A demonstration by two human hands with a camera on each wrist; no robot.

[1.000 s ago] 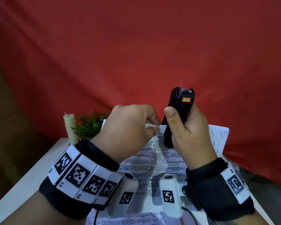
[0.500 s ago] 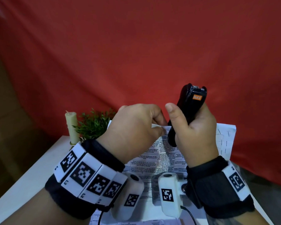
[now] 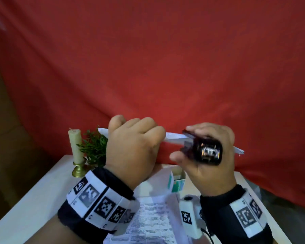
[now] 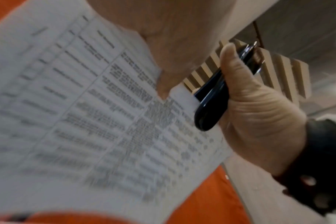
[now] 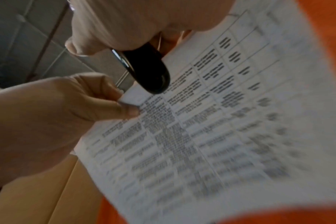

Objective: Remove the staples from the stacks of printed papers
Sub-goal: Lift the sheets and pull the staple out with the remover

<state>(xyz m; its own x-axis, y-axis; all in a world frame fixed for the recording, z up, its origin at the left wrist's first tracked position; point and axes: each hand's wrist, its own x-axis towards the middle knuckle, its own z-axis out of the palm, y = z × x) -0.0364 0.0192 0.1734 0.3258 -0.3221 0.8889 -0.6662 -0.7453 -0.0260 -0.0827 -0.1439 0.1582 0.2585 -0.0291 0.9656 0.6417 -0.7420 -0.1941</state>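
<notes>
A person's two hands are raised above a white table (image 3: 33, 196), in front of a red cloth backdrop (image 3: 165, 59). The left hand (image 3: 130, 148) is curled and pinches the top edge of a stapled stack of printed papers (image 3: 174, 137) between thumb and fingers, holding it in the air so that, from the head view, it is seen nearly edge-on, running from left of the left hand to past the right hand. The right hand (image 3: 211, 155) is wrapped around a black staple remover (image 3: 206, 151), thumb along one side and fingers over the other. The tool's nose meets the paper's top edge just beside the left thumb; in the right wrist view the black tip (image 5: 153, 78) lies on the corner of the sheet, close to the left fingers (image 5: 125, 109). No staple can be made out, as the pages are blurred. More printed papers (image 3: 153, 221) lie flat on the table below the wrists. A small open green and white box (image 3: 177, 180) stands on the table under the hands. At the table's far left stand a candle (image 3: 76, 147) in a brass holder and a small green plant (image 3: 93, 148).
</notes>
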